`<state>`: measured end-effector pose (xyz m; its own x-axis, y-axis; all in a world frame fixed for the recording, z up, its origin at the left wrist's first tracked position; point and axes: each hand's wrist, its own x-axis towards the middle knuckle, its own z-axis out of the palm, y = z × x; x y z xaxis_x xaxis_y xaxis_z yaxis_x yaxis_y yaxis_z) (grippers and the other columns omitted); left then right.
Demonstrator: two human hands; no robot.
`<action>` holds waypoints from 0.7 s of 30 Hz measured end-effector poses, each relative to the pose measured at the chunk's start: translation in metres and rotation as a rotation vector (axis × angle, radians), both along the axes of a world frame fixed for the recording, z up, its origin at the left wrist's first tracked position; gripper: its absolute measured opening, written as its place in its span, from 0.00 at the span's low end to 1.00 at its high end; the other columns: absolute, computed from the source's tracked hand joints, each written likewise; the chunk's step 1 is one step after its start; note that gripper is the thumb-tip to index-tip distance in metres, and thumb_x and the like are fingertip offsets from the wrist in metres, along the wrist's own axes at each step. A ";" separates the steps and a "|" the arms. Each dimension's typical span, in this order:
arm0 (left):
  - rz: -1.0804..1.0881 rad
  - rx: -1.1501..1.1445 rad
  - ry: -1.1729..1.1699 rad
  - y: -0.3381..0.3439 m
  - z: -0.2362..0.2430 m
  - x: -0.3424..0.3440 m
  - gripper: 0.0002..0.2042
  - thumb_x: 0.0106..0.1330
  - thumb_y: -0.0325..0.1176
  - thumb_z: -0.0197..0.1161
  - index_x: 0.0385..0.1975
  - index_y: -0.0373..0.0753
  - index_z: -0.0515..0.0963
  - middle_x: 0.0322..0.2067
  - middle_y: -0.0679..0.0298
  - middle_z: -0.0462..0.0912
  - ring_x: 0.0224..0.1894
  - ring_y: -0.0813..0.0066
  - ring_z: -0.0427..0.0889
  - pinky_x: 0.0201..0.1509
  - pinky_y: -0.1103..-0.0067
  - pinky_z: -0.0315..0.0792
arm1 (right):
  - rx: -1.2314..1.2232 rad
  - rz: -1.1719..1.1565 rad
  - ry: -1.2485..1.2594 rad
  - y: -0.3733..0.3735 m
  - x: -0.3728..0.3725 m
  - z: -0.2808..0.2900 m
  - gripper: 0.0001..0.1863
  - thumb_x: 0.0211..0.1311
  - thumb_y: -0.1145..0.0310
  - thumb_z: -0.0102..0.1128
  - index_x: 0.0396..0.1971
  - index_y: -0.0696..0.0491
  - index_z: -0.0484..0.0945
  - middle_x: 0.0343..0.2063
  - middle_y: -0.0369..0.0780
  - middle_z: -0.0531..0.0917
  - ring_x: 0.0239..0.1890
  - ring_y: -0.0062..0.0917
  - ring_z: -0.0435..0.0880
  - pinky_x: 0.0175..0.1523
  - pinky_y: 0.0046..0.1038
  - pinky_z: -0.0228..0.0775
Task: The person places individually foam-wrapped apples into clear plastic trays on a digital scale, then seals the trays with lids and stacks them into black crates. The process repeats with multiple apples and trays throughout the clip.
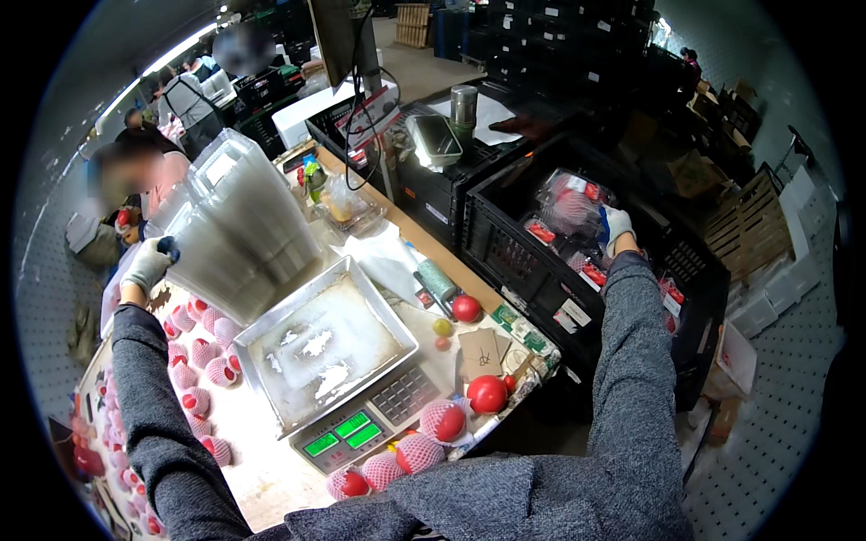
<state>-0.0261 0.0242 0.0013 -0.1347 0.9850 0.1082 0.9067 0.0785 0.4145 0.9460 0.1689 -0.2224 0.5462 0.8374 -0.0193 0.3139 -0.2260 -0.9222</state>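
Note:
My left hand (148, 265), in a white glove with blue fingertips, is closed at the left edge of a tall leaning stack of clear plastic containers (244, 221). Reaching into a black plastic crate (505, 248), my right hand (617, 227) wears the same kind of glove. Its fingers are closed on the side of a clear plastic pack (570, 200) holding red produce in foam net. Other such packs lie in the crate around it. Between my arms stands a digital scale (388, 401) with a bare metal tray (325, 347) and lit green displays.
Red tomatoes in pink foam nets (206, 353) cover the table's left side; more line the scale's front. Loose tomatoes (487, 394), a cardboard piece (481, 353) and a green roll (437, 279) lie right of the scale. Stacked black crates (568, 45) stand behind. Another person (149, 167) is at far left.

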 end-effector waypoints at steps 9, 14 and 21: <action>0.240 0.093 0.561 -0.003 0.025 0.073 0.16 0.37 0.36 0.76 0.24 0.37 0.79 0.28 0.51 0.82 0.34 0.53 0.81 0.38 0.66 0.75 | 0.267 -0.070 -0.319 -0.037 -0.052 0.085 0.24 0.57 0.59 0.60 0.50 0.58 0.74 0.43 0.50 0.81 0.46 0.39 0.81 0.52 0.32 0.70; 0.238 0.463 0.293 -0.018 0.018 0.050 0.14 0.57 0.46 0.61 0.29 0.39 0.79 0.30 0.51 0.81 0.35 0.49 0.79 0.38 0.64 0.72 | 0.483 0.723 0.176 -0.110 -0.211 0.156 0.17 0.63 0.80 0.51 0.52 0.61 0.73 0.49 0.43 0.79 0.48 0.26 0.79 0.55 0.27 0.70; -0.138 0.653 0.637 -0.141 -0.034 0.206 0.04 0.43 0.30 0.62 0.20 0.44 0.76 0.20 0.60 0.76 0.25 0.60 0.78 0.30 0.69 0.72 | 0.995 1.081 -0.818 -0.265 -0.410 0.168 0.28 0.47 0.66 0.64 0.51 0.59 0.73 0.46 0.50 0.77 0.51 0.45 0.74 0.58 0.46 0.62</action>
<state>0.1797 -0.1168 -0.0327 0.2546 0.7051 0.6618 0.9628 -0.1209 -0.2415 0.5363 -0.0957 -0.0547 -0.6497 0.3195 0.6897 0.3601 0.9285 -0.0910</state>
